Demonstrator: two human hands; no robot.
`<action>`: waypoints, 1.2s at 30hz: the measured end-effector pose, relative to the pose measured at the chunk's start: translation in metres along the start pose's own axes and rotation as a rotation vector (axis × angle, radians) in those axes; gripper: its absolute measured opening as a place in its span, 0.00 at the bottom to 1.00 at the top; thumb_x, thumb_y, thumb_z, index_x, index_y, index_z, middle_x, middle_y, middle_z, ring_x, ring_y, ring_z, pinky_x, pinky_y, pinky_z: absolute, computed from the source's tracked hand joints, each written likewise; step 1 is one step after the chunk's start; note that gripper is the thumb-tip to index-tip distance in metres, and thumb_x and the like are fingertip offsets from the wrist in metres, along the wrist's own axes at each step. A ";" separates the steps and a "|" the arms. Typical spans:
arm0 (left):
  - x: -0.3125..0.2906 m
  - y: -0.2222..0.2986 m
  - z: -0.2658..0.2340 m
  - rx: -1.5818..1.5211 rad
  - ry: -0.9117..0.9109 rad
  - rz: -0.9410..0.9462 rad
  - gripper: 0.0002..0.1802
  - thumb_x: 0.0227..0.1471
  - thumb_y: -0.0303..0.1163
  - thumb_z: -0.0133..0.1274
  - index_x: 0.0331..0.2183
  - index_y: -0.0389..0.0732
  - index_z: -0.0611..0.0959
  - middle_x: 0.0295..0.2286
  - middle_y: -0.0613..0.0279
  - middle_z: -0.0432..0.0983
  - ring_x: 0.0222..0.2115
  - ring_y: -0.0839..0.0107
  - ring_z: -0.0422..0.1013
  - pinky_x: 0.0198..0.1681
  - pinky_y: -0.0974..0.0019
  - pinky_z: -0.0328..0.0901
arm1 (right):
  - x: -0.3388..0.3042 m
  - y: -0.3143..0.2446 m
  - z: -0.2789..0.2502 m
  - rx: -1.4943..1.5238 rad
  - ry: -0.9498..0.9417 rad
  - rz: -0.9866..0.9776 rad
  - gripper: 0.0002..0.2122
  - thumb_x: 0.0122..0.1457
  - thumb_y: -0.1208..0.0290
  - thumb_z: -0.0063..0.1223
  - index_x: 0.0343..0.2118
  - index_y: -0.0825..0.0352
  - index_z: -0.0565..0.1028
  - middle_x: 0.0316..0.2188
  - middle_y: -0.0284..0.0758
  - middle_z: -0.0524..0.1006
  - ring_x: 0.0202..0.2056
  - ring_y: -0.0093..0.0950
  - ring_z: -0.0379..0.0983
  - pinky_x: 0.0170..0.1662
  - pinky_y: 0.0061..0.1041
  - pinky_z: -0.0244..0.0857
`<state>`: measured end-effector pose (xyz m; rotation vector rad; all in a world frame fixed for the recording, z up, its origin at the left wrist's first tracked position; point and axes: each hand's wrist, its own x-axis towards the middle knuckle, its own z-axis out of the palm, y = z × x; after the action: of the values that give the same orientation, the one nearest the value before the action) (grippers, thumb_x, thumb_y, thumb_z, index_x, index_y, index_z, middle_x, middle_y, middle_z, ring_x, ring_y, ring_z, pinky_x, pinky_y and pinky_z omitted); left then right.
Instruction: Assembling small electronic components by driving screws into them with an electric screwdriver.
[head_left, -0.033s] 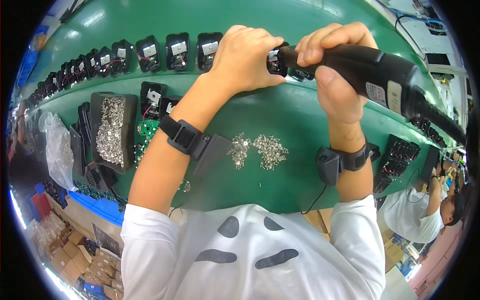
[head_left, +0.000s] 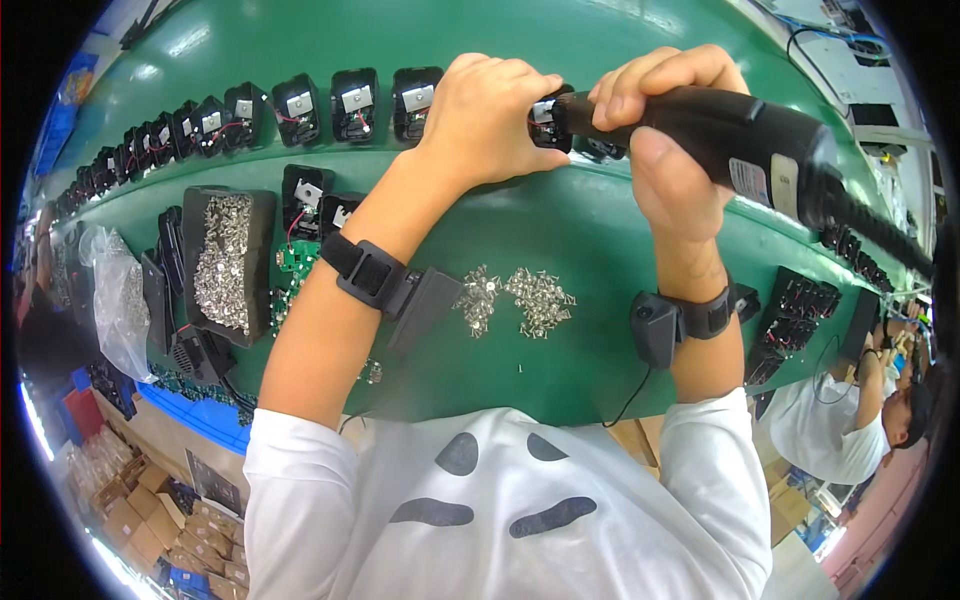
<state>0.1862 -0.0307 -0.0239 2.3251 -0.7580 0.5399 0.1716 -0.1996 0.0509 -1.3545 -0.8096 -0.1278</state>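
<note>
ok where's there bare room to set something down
Bare table lies between the right screw pile and right wrist device, and beyond the row of housings. Crowded: left of the left forearm, with screw tray, bag and circuit boards; also between left hand and right hand, where driver meets held housing.

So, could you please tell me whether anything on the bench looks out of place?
What looks like one small screw lies alone on the green tabletop, apart from the two screw piles, so it seems stray.

A head-worn fisheye looks down from close above the green bench [head_left: 545, 385], edges near the rim seemingly bent
</note>
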 end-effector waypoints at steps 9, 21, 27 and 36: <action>-0.022 0.035 -0.028 0.139 -0.027 -0.074 0.45 0.32 0.47 0.69 0.53 0.46 0.73 0.52 0.52 0.67 0.58 0.51 0.57 0.60 0.39 0.49 | -0.031 -0.055 0.013 0.015 0.044 -0.169 0.21 0.49 0.76 0.61 0.45 0.66 0.64 0.30 0.38 0.74 0.32 0.28 0.72 0.42 0.30 0.68; -0.110 0.060 -0.149 0.279 -0.287 -0.195 0.34 0.29 0.29 0.65 0.46 0.46 0.79 0.53 0.50 0.64 0.56 0.44 0.58 0.58 0.46 0.53 | -0.103 -0.119 0.010 0.054 0.292 0.204 0.19 0.47 0.70 0.64 0.38 0.66 0.65 0.26 0.36 0.73 0.26 0.29 0.71 0.38 0.32 0.65; -0.117 0.114 -0.072 -0.013 -0.307 -0.136 0.27 0.32 0.37 0.68 0.39 0.44 0.81 0.35 0.64 0.71 0.36 0.62 0.68 0.37 0.59 0.57 | -0.108 -0.119 0.021 0.067 0.286 0.217 0.18 0.45 0.77 0.63 0.38 0.68 0.67 0.26 0.36 0.75 0.28 0.29 0.73 0.39 0.33 0.68; -0.101 0.122 -0.027 -0.077 -0.179 -0.128 0.10 0.37 0.29 0.64 0.27 0.44 0.82 0.30 0.69 0.74 0.35 0.66 0.69 0.36 0.62 0.58 | -0.114 -0.130 0.007 0.030 0.256 0.160 0.18 0.44 0.77 0.63 0.38 0.69 0.68 0.24 0.36 0.76 0.26 0.29 0.75 0.36 0.32 0.70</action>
<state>0.0281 -0.0520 -0.0065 2.3518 -0.6925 0.2449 0.0176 -0.2672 0.0900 -1.3370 -0.4849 -0.1595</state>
